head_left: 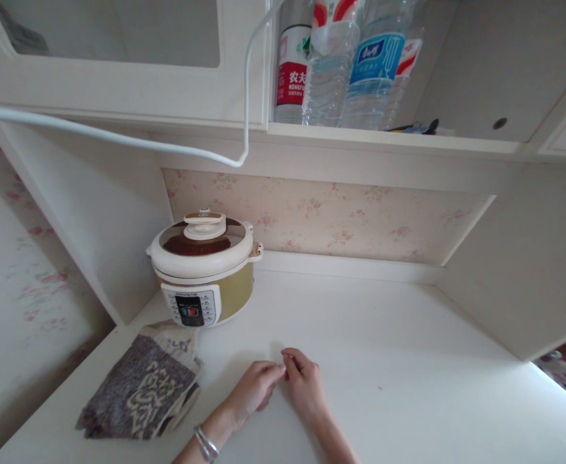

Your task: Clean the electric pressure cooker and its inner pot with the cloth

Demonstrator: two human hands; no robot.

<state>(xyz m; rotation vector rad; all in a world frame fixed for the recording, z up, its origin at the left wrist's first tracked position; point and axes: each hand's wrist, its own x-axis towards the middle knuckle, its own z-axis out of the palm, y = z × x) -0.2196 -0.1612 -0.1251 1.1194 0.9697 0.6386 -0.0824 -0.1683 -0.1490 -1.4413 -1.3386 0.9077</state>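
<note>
Two hands (254,390) | curled narrow, meeting; holding anything: cannot tell | cloth (118,386) left | cooker (237,296) beyond

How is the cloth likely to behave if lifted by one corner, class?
The cloth would probably flop and unfold, since its layered edges look soft and uneven. It seems unlikely to roll or tip, as it lies flat on the counter.

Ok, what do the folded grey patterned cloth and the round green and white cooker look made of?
Grey patterned cloth: matte textile, by its soft folds and mottled surface; fibre unclear.
Green and white cooker: white lid rim likely plastic, from its smooth moulded curves; green side painted metal or plastic, from its even sheen; dark lid window perhaps glass, glossy.
</note>
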